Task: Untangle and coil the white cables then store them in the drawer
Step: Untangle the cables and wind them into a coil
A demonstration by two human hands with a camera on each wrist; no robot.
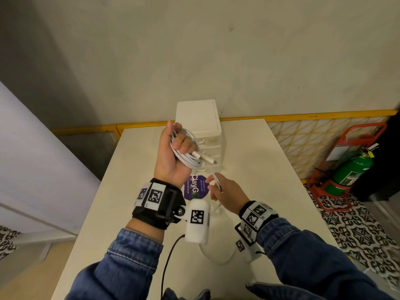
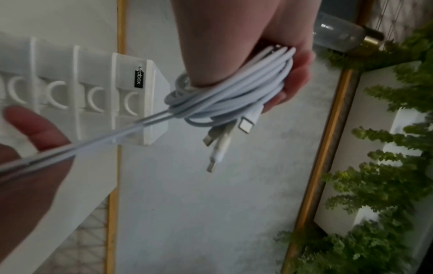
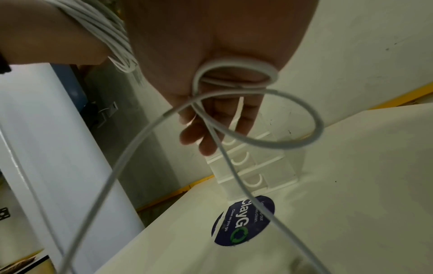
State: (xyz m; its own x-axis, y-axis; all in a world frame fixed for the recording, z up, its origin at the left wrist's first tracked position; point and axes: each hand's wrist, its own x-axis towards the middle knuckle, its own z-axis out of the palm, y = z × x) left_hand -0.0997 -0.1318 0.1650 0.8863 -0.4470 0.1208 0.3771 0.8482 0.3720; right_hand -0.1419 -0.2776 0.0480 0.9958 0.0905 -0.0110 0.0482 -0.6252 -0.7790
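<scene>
My left hand (image 1: pixel 176 148) is raised above the table and grips a coil of white cables (image 1: pixel 188 156); its fingers curl round the loops (image 2: pixel 234 92), and several plugs (image 2: pixel 225 140) stick out below them. Loose strands (image 2: pixel 93 142) run from the coil down to my right hand (image 1: pixel 218 189), which pinches them lower and nearer me; a slack loop (image 3: pixel 269 118) hangs under its fingers (image 3: pixel 211 133). The white drawer unit (image 1: pixel 201 118) stands at the table's far edge behind the coil, all its drawers (image 2: pixel 93 92) pushed in.
A purple round sticker (image 1: pixel 194 187) lies on the white table (image 1: pixel 270 180) in front of the unit. A cable loop (image 1: pixel 216 254) rests on the table near me. A yellow railing (image 1: pixel 303 116) runs behind the table; a green extinguisher (image 1: pixel 350 169) stands at the right.
</scene>
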